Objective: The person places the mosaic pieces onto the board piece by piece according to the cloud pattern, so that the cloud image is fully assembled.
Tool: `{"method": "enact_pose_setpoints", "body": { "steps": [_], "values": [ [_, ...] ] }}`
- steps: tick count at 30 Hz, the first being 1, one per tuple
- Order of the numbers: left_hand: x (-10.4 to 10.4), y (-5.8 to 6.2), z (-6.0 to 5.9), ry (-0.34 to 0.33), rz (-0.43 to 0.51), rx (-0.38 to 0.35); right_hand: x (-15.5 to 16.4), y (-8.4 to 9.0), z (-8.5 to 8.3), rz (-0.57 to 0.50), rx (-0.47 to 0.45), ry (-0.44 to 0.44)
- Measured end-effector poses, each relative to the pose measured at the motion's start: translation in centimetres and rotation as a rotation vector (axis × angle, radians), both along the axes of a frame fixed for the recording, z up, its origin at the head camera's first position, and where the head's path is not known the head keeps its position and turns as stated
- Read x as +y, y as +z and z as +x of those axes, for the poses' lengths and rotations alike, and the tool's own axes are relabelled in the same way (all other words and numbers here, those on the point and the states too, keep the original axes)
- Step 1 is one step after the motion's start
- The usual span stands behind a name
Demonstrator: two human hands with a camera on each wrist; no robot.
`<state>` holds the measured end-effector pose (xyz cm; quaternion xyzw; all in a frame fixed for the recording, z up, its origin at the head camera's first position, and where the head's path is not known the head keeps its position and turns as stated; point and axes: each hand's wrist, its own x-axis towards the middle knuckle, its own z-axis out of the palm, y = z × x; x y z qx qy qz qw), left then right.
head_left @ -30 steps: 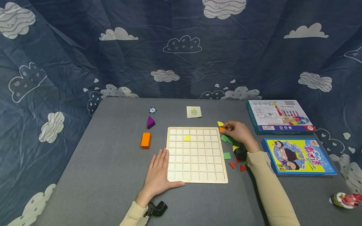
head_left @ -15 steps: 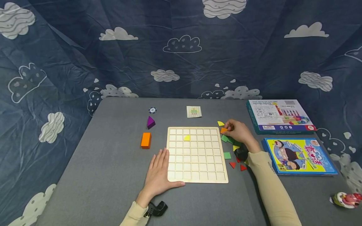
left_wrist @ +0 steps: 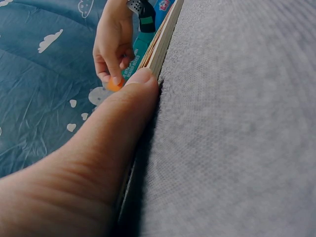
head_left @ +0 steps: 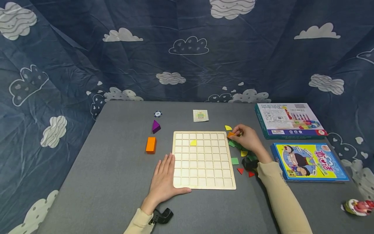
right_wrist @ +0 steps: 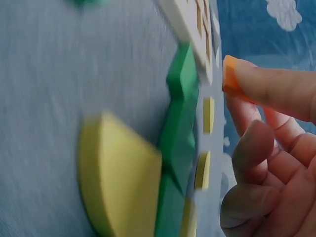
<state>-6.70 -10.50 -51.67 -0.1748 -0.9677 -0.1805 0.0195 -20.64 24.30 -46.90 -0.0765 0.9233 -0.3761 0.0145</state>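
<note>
A square wooden grid board point(head_left: 201, 165) lies on the grey table, with one yellow piece point(head_left: 193, 143) in a cell of its upper left part. My left hand point(head_left: 162, 180) rests at the board's near left corner, fingers straight by the left edge and thumb along the front edge. Just off the board's far right corner, my right hand point(head_left: 247, 139) pinches a small orange block point(right_wrist: 230, 74) between thumb and finger. In the right wrist view the block is raised above the table. Below it lie green pieces point(right_wrist: 181, 74) and a yellow quarter-round piece point(right_wrist: 123, 180).
Red triangles point(head_left: 240, 171) and a green square point(head_left: 235, 161) lie right of the board. A patterned card point(head_left: 200, 115) is behind it. Leftward are an orange block point(head_left: 150, 145), a purple prism point(head_left: 156, 127) and a chip point(head_left: 157, 114). Two boxes point(head_left: 309, 162) and a figurine point(head_left: 357, 207) stand right.
My right hand has shifted slightly right and turned a little, with the orange block still pinched. More of a yellow piece near that wrist shows. My left hand stays put.
</note>
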Motion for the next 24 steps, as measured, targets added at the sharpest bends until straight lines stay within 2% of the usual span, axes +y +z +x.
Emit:
{"method": "enact_pose_setpoints", "body": {
  "steps": [14, 24],
  "values": [
    [0.0, 0.0, 0.1, -0.002, 0.004, 0.012, -5.2, 0.4, 1.7, -0.125, 0.029, 0.072],
    [0.0, 0.1, 0.0, 0.001, -0.014, 0.015, -8.4, 0.7, 1.6, -0.118, 0.012, 0.123]
  ]
}}
